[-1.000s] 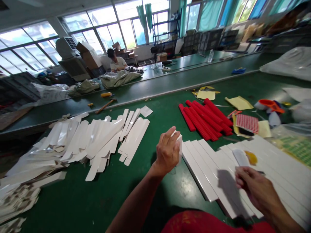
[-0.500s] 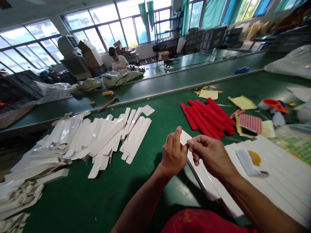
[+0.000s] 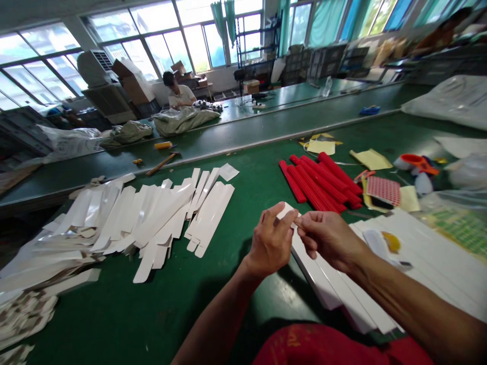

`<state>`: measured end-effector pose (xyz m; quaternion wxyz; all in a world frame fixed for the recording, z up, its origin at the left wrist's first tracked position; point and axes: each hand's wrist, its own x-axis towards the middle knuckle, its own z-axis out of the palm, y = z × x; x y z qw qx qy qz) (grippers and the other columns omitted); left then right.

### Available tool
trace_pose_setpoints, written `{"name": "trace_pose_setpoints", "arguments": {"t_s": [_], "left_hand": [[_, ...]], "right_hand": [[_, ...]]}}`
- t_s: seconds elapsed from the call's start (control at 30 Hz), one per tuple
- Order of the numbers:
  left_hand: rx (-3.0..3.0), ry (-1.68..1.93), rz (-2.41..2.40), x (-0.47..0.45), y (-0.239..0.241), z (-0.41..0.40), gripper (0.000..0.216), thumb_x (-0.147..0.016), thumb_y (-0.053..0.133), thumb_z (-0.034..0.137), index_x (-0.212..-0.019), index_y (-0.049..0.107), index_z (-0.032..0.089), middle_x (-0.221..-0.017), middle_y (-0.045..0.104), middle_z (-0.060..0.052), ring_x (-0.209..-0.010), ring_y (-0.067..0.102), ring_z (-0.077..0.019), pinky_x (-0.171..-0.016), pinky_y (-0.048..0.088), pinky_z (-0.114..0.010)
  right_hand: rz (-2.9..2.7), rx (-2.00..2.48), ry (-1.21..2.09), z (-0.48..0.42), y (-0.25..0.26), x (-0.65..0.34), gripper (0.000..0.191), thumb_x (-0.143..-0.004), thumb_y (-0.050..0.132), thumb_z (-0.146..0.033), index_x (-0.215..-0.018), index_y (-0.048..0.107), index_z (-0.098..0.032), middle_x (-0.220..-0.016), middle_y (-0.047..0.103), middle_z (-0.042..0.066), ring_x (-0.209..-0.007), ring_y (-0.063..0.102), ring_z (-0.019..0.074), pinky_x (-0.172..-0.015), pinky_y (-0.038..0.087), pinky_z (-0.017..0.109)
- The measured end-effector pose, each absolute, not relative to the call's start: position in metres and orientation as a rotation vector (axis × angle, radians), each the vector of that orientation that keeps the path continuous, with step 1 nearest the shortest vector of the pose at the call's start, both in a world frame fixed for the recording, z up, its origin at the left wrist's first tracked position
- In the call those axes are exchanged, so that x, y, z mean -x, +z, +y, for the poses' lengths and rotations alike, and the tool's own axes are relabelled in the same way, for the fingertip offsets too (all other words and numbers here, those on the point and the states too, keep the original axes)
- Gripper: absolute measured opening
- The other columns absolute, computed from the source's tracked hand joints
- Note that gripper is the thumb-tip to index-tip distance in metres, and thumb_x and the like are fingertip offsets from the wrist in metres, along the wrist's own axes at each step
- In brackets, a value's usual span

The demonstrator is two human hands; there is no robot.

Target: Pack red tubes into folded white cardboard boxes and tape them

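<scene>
My left hand (image 3: 271, 242) and my right hand (image 3: 332, 239) meet at the fingertips above the far end of a long white carton (image 3: 310, 261). My right thumb and index finger are pinched; whatever lies between them is too small to make out. The left fingers are bent in toward that pinch, and I cannot make out what they hold, if anything. More long white cartons (image 3: 437, 268) lie side by side to the right, with a small white object with a yellow part (image 3: 391, 242) on top. Just beyond my hands lies a bundle of red tubes (image 3: 323, 183).
Flat white carton blanks (image 3: 211, 215) are heaped to the left on the green table (image 3: 152, 319). Yellow paper (image 3: 371, 158), a red-dotted sheet (image 3: 384, 190) and orange-handled scissors (image 3: 414, 162) lie at right. A hammer (image 3: 163, 163) lies farther back; a person (image 3: 180, 95) sits beyond.
The left fingers have bent down from a more upright pose, closer to the right fingertips. The view has shifted slightly; the table items stay in place.
</scene>
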<state>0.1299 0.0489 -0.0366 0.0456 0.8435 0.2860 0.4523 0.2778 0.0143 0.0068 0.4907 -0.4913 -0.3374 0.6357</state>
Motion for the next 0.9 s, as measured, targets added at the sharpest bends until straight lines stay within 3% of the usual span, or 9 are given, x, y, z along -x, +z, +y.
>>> {"name": "trace_pose_setpoints", "arguments": {"t_s": [0.1, 0.2, 0.33, 0.47, 0.6, 0.67, 0.77, 0.9], "left_hand": [[-2.53, 1.333, 0.804, -0.121, -0.03, 0.05, 0.051, -0.083, 0.051, 0.012, -0.133, 0.05, 0.016, -0.132, 0.049, -0.016, -0.124, 0.052, -0.0259, -0.101, 0.051, -0.04], [-2.457, 1.311, 0.756, -0.112, -0.025, 0.051, 0.056, -0.076, 0.053, 0.012, -0.133, 0.051, 0.016, -0.132, 0.048, -0.015, -0.122, 0.053, -0.0258, -0.1, 0.051, -0.04], [-2.381, 1.358, 0.753, -0.113, -0.029, 0.048, 0.052, -0.078, 0.058, 0.021, -0.13, 0.053, 0.017, -0.131, 0.049, -0.015, -0.118, 0.055, -0.0262, -0.095, 0.053, -0.04], [-2.191, 1.695, 1.045, -0.139, -0.048, 0.049, 0.048, -0.078, 0.07, 0.033, -0.12, 0.053, 0.018, -0.127, 0.051, -0.015, -0.119, 0.055, -0.0274, -0.096, 0.052, -0.043], [-1.848, 1.836, 1.438, -0.146, -0.055, 0.056, 0.048, -0.077, 0.069, 0.023, -0.119, 0.046, 0.019, -0.116, 0.055, -0.011, -0.114, 0.057, -0.0245, -0.097, 0.05, -0.044], [-1.787, 1.68, 1.568, -0.125, -0.051, 0.06, 0.047, -0.077, 0.067, 0.02, -0.12, 0.045, 0.02, -0.113, 0.057, -0.009, -0.11, 0.059, -0.0239, -0.096, 0.05, -0.042], [-1.703, 1.276, 1.831, -0.07, -0.055, 0.065, 0.048, -0.08, 0.064, 0.025, -0.123, 0.043, 0.021, -0.112, 0.057, -0.007, -0.103, 0.062, -0.0232, -0.089, 0.052, -0.039], [-1.636, 0.657, 2.191, 0.0, -0.095, 0.063, 0.043, -0.079, 0.062, 0.018, -0.119, 0.046, 0.016, -0.118, 0.053, -0.011, -0.096, 0.062, -0.0198, -0.087, 0.051, -0.034]], "right_hand": [[-0.898, 1.192, 1.29, 0.015, -0.018, -0.27, 0.046, -0.068, 0.078, -0.056, -0.061, 0.051, -0.019, -0.04, 0.052, -0.003, -0.033, 0.046, 0.011, -0.036, 0.038, 0.023], [-0.982, 1.369, 1.041, 0.025, -0.043, -0.268, 0.053, -0.068, 0.072, -0.066, -0.058, 0.043, -0.022, -0.039, 0.046, -0.005, -0.033, 0.041, 0.01, -0.035, 0.03, 0.023], [-1.168, 1.479, 0.729, 0.039, -0.073, -0.273, 0.047, -0.07, 0.07, -0.06, -0.06, 0.043, -0.022, -0.048, 0.046, -0.005, -0.046, 0.041, 0.0103, -0.045, 0.033, 0.023], [-1.442, 1.485, 0.661, 0.034, -0.099, -0.265, 0.033, -0.073, 0.064, -0.048, -0.067, 0.042, -0.023, -0.057, 0.052, -0.002, -0.053, 0.047, 0.0139, -0.05, 0.036, 0.026], [-1.834, 1.335, 0.787, 0.027, -0.116, -0.265, 0.023, -0.078, 0.059, -0.042, -0.075, 0.048, -0.022, -0.07, 0.06, 0.001, -0.061, 0.053, 0.015, -0.055, 0.039, 0.026], [-1.909, 1.412, 0.843, 0.037, -0.123, -0.285, 0.025, -0.08, 0.06, -0.044, -0.075, 0.05, -0.022, -0.067, 0.059, -0.002, -0.06, 0.053, 0.0136, -0.056, 0.039, 0.024], [-1.595, 1.966, 0.535, 0.068, -0.133, -0.341, 0.028, -0.079, 0.06, -0.048, -0.074, 0.051, -0.022, -0.067, 0.061, 0.0, -0.063, 0.057, 0.0151, -0.061, 0.04, 0.025], [-1.376, 2.228, 0.402, 0.112, -0.152, -0.395, 0.024, -0.078, 0.053, -0.041, -0.064, 0.048, -0.022, -0.057, 0.057, 0.005, -0.057, 0.056, 0.021, -0.056, 0.034, 0.03]]}}
